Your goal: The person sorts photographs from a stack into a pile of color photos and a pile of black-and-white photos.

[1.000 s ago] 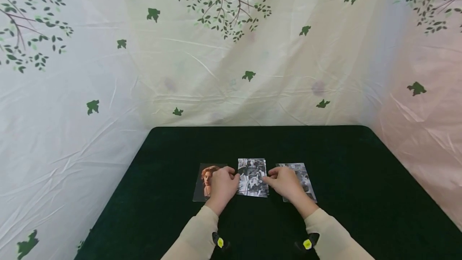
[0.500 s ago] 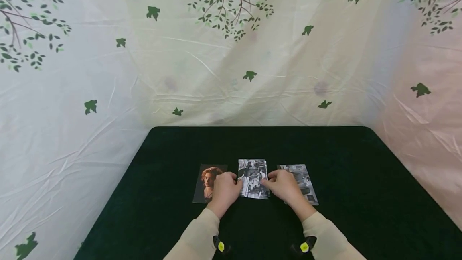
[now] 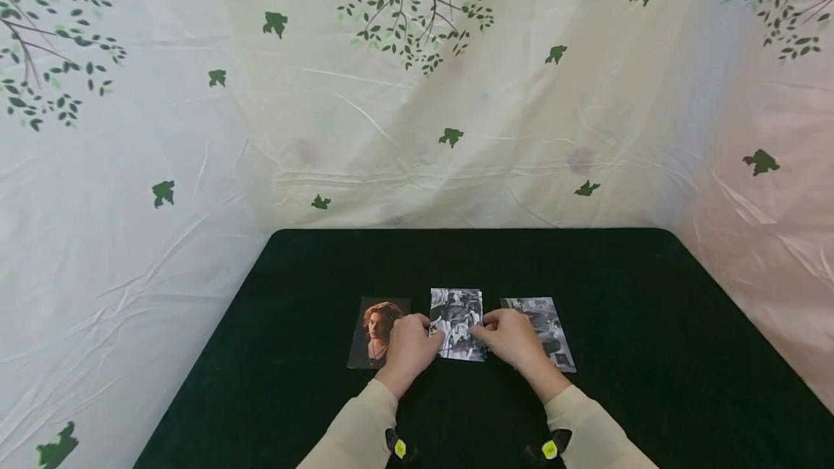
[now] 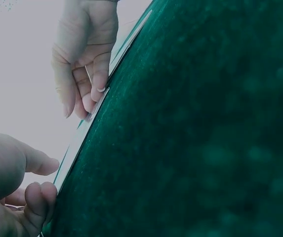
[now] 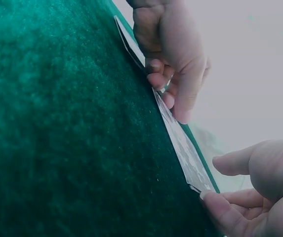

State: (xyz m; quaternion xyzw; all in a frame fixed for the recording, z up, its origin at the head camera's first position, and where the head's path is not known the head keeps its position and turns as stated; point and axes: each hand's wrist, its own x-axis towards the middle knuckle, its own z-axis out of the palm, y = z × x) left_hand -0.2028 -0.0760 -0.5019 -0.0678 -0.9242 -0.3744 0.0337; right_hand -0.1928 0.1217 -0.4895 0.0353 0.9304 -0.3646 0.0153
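A small stack of black-and-white photo cards [image 3: 458,313] lies flat on the dark green cloth, between my hands. My left hand [image 3: 410,346] is at its left side, fingers against the edge and thumb over the face. My right hand [image 3: 511,336] is at the right side, fingertips touching the edge. In the right wrist view the thumb [image 5: 232,164] stands off the card. Under part of my left hand is a card with a red-haired portrait [image 3: 376,331]. Another grey photo card [image 3: 550,328] lies partly covered by my right hand.
The green cloth-covered table [image 3: 313,266] extends around the cards. Behind it hangs a pale curtain [image 3: 391,165] with printed leaves and branches. Each wrist wears a black strap with a yellow marker [image 3: 400,448].
My left thumb has slid slightly right, farther over the middle stack. My right hand stays close to the same place. The whole scene has shifted a little with the head.
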